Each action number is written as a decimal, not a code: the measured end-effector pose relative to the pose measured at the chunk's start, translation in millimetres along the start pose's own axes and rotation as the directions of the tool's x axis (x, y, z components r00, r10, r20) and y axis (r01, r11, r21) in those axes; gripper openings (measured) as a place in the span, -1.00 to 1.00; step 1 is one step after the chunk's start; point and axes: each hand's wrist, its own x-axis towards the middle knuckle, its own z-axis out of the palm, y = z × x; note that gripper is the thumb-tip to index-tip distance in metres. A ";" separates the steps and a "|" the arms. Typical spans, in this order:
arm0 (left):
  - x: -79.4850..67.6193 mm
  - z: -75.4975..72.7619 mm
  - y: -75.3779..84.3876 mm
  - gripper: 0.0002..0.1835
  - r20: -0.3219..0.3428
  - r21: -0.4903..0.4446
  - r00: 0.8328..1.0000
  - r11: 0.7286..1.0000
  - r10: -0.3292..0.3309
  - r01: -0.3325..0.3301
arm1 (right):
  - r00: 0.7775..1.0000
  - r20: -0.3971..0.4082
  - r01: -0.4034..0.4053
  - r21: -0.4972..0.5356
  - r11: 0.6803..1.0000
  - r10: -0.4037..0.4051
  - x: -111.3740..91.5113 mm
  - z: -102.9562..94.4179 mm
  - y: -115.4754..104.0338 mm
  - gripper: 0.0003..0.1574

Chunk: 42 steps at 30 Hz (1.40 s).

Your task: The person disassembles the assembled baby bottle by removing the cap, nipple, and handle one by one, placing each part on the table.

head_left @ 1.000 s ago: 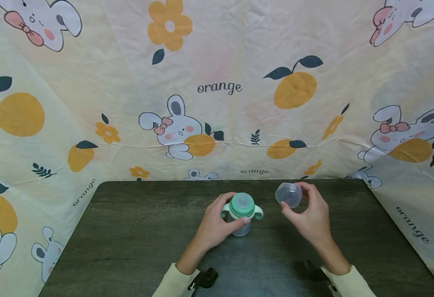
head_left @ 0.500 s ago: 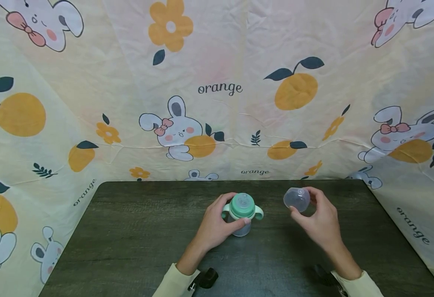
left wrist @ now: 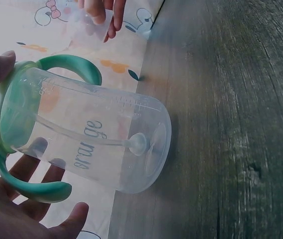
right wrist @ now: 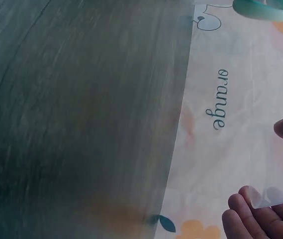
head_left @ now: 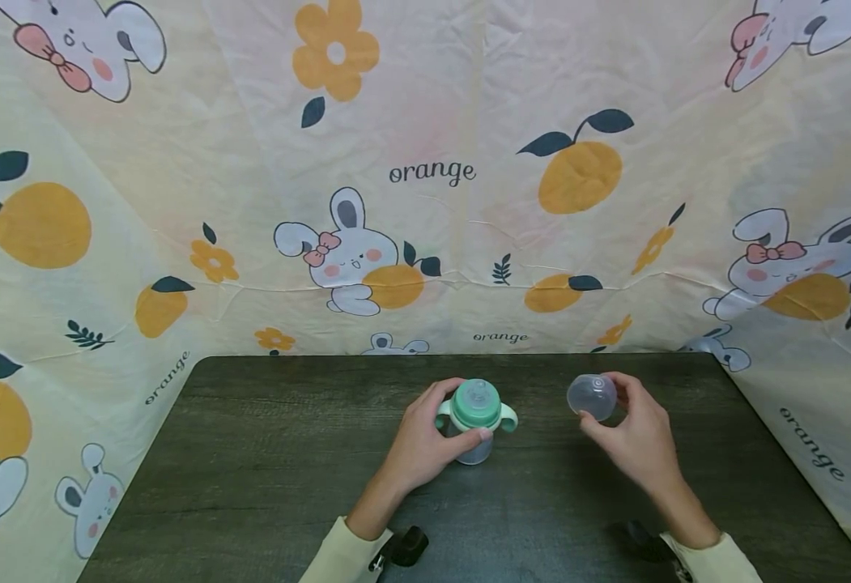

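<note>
In the head view my left hand (head_left: 425,433) grips a sippy cup (head_left: 476,405) with a green lid and two green handles. The cup is upright. Its clear body (left wrist: 96,129) shows a straw with a round weighted end in the left wrist view; whether its base touches the table cannot be made out. To the right, my right hand (head_left: 636,433) pinches a clear dome-shaped cap (head_left: 591,397) between thumb and fingers, apart from the cup. The cap (right wrist: 275,174) is partly cut off in the right wrist view.
Both hands are over a dark wood-grain table (head_left: 287,453). Behind its far edge hangs a pale cloth (head_left: 440,235) printed with rabbits, oranges and flowers. Dark wrist devices (head_left: 409,546) sit at the sleeves.
My right hand has moved right and a little toward me with the clear cap, away from the cup. The left hand and the sippy cup have stayed in place.
</note>
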 end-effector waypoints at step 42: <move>-0.5 0.4 0.8 -0.25 0.003 0.003 1.000 1.000 -0.004 0.004 | 0.944 0.283 -0.122 -0.184 0.975 0.171 15.4 -5.5 42.4 -0.08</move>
